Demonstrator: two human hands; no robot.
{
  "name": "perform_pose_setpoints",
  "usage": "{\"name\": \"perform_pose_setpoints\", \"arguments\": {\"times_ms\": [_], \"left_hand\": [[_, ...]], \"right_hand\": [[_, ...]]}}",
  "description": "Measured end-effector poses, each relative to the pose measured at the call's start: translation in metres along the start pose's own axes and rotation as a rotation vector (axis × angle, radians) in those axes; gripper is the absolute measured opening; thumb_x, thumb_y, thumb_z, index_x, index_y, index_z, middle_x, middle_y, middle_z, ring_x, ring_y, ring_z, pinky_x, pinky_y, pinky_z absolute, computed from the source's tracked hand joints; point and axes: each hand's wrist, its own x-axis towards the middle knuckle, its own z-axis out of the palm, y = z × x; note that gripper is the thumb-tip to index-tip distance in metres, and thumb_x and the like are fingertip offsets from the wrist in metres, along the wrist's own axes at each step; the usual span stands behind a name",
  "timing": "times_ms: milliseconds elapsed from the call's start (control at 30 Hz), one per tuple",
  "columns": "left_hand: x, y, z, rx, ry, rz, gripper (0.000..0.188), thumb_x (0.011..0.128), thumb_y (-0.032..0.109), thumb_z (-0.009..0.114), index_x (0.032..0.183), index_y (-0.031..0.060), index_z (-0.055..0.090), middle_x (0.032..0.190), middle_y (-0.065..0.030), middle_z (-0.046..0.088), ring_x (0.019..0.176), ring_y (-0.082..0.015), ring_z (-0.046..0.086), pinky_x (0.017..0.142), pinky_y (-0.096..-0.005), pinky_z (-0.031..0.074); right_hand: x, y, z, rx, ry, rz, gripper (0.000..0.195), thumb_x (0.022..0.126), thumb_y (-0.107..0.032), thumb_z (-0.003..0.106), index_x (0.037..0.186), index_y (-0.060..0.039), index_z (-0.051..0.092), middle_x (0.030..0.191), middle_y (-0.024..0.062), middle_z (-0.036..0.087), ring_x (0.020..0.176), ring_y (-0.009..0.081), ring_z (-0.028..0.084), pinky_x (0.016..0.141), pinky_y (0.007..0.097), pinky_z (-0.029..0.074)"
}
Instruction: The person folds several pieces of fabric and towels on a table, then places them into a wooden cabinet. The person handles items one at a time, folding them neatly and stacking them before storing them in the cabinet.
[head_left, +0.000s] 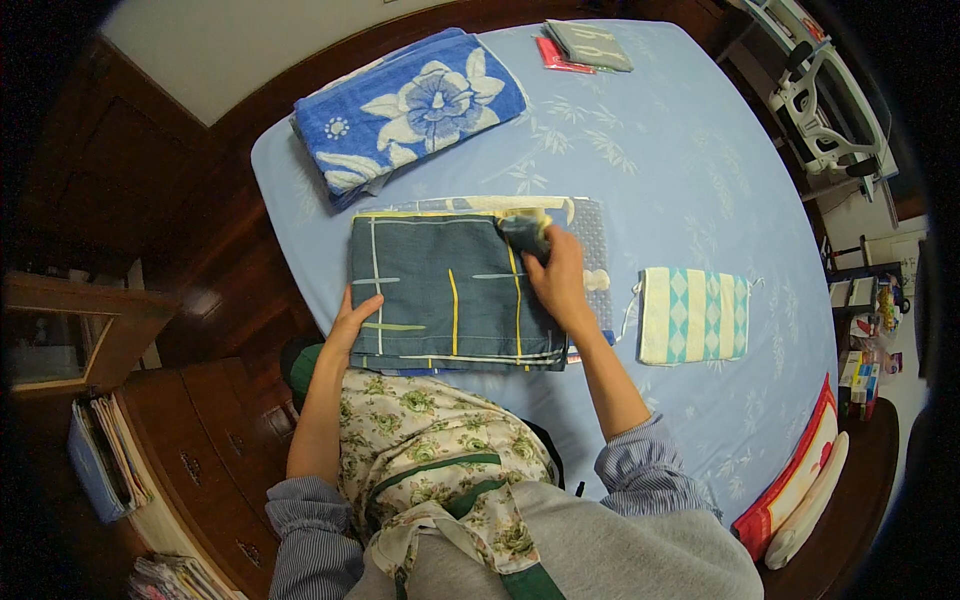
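Note:
A folded dark grey-green cloth (420, 300) with white, yellow and green lines lies flat before me at the bed's near edge. My left hand (350, 321) rests on its left edge, thumb on top and fingers hidden at the side. Near the upper right corner, my right hand (559, 274) grips a bunched cloth corner (527, 231) and lifts it off the layer below. Beneath shows a grey dotted folded cloth (596, 244), sticking out along the top and right.
A blue floral towel (435, 105) is folded at the upper left of the blue bed sheet (697, 180). Grey and red packets (589, 46) lie at the far side. To the right is a striped folded cloth (694, 315) with strings; a red-edged pillow (795, 472) stands beyond.

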Motion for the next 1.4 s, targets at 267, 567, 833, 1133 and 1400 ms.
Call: {"name": "perform_pose_setpoints", "arguments": {"times_ms": [267,567,833,1133,1400], "left_hand": [[-0.004,0.007,0.002,0.010,0.009,-0.050,0.079,0.073,0.029,0.067,0.134,0.0046,0.022,0.124,-0.0137,0.040,0.112,-0.0221,0.042,0.091,-0.0298,0.036],[0.000,0.008,0.015,-0.043,0.011,-0.013,0.076,0.075,0.016,0.066,0.133,0.0023,0.018,0.123,-0.0162,0.039,0.109,-0.0230,0.043,0.087,-0.0322,0.040],[0.000,0.014,0.016,0.025,0.081,0.128,0.077,0.072,0.008,0.066,0.132,0.0099,0.019,0.123,-0.0154,0.038,0.104,-0.0240,0.047,0.083,-0.0330,0.044],[0.008,0.034,0.030,0.398,0.163,0.285,0.068,0.069,0.026,0.073,0.122,0.0099,0.034,0.120,-0.0153,0.041,0.111,-0.0244,0.040,0.092,-0.0340,0.033],[0.005,0.034,0.037,0.427,0.334,0.175,0.048,0.073,0.026,0.070,0.107,0.0047,0.043,0.105,-0.0121,0.049,0.096,-0.0192,0.047,0.079,-0.0305,0.040]], "right_hand": [[-0.019,-0.046,-0.022,0.156,-0.208,-0.208,0.044,0.060,0.009,0.051,0.101,-0.0073,0.051,0.103,0.0171,0.053,0.088,0.0348,0.054,0.071,0.0387,0.047],[0.013,0.027,-0.023,0.242,-0.141,0.570,0.042,0.078,-0.029,0.063,0.100,0.0017,0.045,0.081,0.0184,0.058,0.071,0.0258,0.059,0.060,0.0322,0.045],[-0.024,0.003,-0.063,0.556,-0.516,0.772,0.073,0.065,-0.029,0.075,0.117,0.0072,0.037,0.106,0.0166,0.053,0.094,0.0200,0.053,0.080,0.0286,0.045],[-0.033,0.006,-0.060,0.770,-0.593,0.707,0.075,0.068,0.010,0.061,0.131,-0.0040,0.023,0.121,0.0095,0.043,0.109,0.0166,0.044,0.092,0.0287,0.038],[-0.033,0.004,-0.059,0.800,-0.571,0.552,0.078,0.067,0.014,0.056,0.134,-0.0049,0.019,0.123,0.0088,0.044,0.109,0.0160,0.044,0.092,0.0268,0.036]]}}
